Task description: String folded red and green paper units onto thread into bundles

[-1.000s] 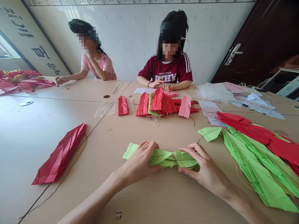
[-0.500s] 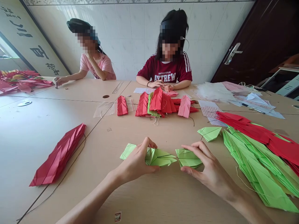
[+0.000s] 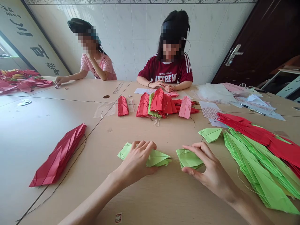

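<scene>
My left hand [image 3: 137, 161] lies with curled fingers over a bundle of folded green paper pieces [image 3: 156, 158] on the wooden table [image 3: 150, 200] and grips it. My right hand [image 3: 207, 168] holds a second, smaller bundle of green folded pieces [image 3: 187, 157] between thumb and fingers. A thin dark thread [image 3: 173, 158] runs across the gap between the two bundles. One loose green folded piece [image 3: 210, 133] lies just beyond my right hand.
Long green folded papers [image 3: 255, 168] and red ones [image 3: 260, 132] are heaped at the right. A strung red stack [image 3: 59, 154] lies at the left. Red and pink folded stacks [image 3: 161, 104] stand mid-table. Two people sit across the table; paper sheets [image 3: 234, 93] lie far right.
The green pieces, one continuous row a second ago, are now two bundles. My left hand has slid its bundle leftwards, opening a gap, and lowered its fingers flat onto it. My right hand stayed.
</scene>
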Action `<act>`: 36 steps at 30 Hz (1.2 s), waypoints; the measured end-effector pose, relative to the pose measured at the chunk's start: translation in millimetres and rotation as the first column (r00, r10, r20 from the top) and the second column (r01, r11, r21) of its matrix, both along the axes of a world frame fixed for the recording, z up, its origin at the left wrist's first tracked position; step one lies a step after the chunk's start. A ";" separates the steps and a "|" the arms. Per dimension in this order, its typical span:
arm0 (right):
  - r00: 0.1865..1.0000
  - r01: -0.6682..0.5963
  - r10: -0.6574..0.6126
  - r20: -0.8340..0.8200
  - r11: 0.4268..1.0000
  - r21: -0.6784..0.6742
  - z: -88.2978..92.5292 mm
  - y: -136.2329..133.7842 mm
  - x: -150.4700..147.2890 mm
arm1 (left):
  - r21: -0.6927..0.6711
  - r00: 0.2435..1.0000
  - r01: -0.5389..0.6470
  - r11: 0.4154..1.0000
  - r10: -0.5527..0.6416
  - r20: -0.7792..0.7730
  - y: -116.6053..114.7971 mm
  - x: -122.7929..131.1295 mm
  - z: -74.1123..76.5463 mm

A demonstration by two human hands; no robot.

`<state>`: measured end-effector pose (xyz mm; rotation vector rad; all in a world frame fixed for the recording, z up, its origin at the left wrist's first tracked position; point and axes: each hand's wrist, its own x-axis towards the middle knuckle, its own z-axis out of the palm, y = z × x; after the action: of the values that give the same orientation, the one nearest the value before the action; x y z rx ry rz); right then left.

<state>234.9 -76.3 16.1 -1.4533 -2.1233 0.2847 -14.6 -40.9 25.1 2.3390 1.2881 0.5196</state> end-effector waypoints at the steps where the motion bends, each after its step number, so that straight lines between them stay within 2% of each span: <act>1: 1.000 -0.004 0.004 0.006 1.000 -0.009 -0.5 0.1 0.0 | 0.002 1.000 -0.009 1.000 0.009 -0.004 0.3 0.1 -0.4; 5: 0.999 -0.025 0.027 0.021 0.998 -0.055 -2.2 0.0 -3.2 | 0.022 0.999 -0.036 0.999 0.037 -0.025 0.5 0.9 -0.5; 13: 0.996 -0.078 0.083 0.018 0.978 -0.195 -2.9 -0.4 -14.2 | 0.026 0.993 0.001 1.000 0.002 -0.119 -0.1 -0.4 4.5; 17: 0.994 -0.091 0.105 0.037 0.959 -0.270 -1.3 4.8 10.7 | 0.016 0.993 0.032 0.999 -0.030 -0.113 0.3 -2.1 5.5; 20: 0.987 -0.080 0.120 0.106 0.942 -0.326 -1.6 10.1 37.3 | 0.055 0.993 0.081 0.995 -0.076 -0.094 -0.4 -1.8 3.8; 23: 0.988 -0.065 0.112 0.109 0.929 -0.365 -0.8 13.4 48.5 | 0.103 0.992 0.109 0.989 -0.102 -0.077 -2.2 0.7 0.9; 30: 0.995 -0.093 0.101 -0.001 0.918 -0.386 6.6 9.8 16.7 | 0.222 0.988 0.142 0.965 -0.124 -0.096 -11.3 15.5 -3.0; 36: 0.994 -0.113 0.107 -0.037 0.928 -0.355 5.2 8.1 7.6 | 0.202 0.984 0.153 0.968 -0.129 -0.127 -9.0 16.0 -6.4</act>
<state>242.5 -68.2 21.3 -1.5183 -2.2247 0.7586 1.4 -49.8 18.8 2.6470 1.1517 0.5059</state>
